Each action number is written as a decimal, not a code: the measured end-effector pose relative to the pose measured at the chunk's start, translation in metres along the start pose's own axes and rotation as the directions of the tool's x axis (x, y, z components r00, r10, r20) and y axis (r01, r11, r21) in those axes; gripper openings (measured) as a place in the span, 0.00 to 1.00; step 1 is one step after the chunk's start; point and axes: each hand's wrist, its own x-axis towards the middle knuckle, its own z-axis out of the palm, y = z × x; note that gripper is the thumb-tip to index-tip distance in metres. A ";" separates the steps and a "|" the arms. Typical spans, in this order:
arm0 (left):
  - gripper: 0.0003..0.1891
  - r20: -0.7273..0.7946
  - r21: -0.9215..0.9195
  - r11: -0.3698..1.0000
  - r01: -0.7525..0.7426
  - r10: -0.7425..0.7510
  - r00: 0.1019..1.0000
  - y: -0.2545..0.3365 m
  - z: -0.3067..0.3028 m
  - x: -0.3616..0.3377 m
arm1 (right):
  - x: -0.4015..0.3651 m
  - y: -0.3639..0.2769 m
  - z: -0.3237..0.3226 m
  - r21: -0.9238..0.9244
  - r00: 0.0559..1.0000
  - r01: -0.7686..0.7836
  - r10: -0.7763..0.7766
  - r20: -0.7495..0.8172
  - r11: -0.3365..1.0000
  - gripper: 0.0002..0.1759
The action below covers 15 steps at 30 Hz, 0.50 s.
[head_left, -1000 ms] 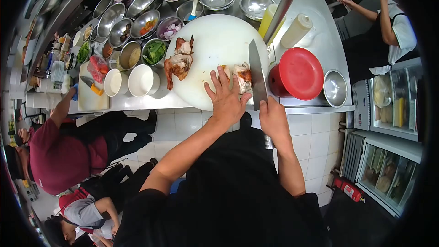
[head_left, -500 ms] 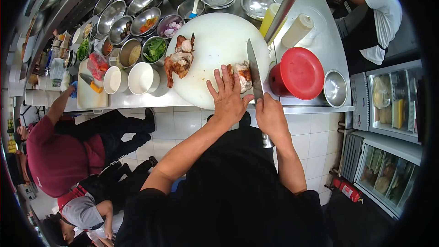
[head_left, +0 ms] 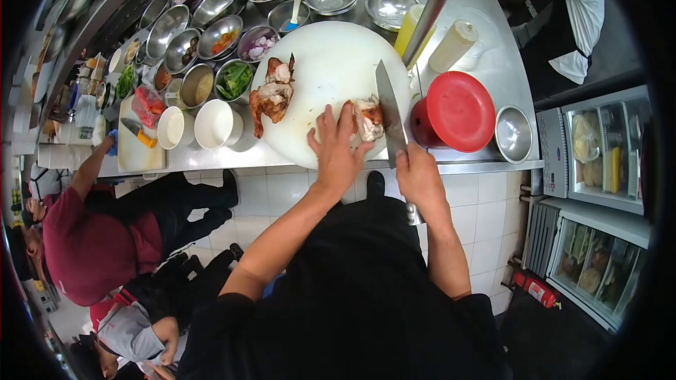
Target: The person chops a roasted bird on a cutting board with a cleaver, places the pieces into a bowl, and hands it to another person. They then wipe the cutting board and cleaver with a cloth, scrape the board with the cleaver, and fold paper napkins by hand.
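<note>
A round white cutting board (head_left: 327, 56) lies on the steel counter. On its right side is a cut piece of roast chicken (head_left: 369, 118), pale meat showing under browned skin. My left hand (head_left: 339, 149) rests against the left of that piece, fingers spread. The handle of a large chef's knife (head_left: 389, 109) is in my right hand (head_left: 420, 177); its blade stands just right of the chicken, tip pointing away from me. Another browned chicken portion (head_left: 273, 97) lies at the board's left. Under my left fingers, part of the meat is hidden.
Right of the board stand a red plate on a red container (head_left: 461, 111), a steel bowl (head_left: 514, 134) and squeeze bottles (head_left: 453, 46). Two white tubs (head_left: 218, 125) and several ingredient bowls (head_left: 220, 35) line the left. Co-workers stand at left (head_left: 98, 239) and far right (head_left: 574, 14).
My left hand has shifted slightly left, uncovering more of the chicken piece. The knife stays in my right hand, its blade now a little apart from the meat.
</note>
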 end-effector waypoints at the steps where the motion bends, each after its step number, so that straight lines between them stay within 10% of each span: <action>1: 0.38 -0.083 -0.050 0.998 0.033 -0.037 0.996 -0.008 -0.003 -0.001 | -0.002 0.002 -0.001 0.038 1.000 -0.023 0.023 -0.005 0.999 0.12; 6: 0.15 -0.266 -0.325 0.944 -0.053 -0.037 0.963 -0.046 -0.013 0.010 | -0.016 -0.009 -0.004 0.091 0.993 0.053 -0.043 -0.109 0.994 0.13; 15: 0.13 -0.263 -0.382 0.924 0.002 -0.111 0.958 -0.063 -0.015 0.023 | 0.003 -0.019 0.029 0.198 0.991 0.114 -0.127 0.053 0.974 0.11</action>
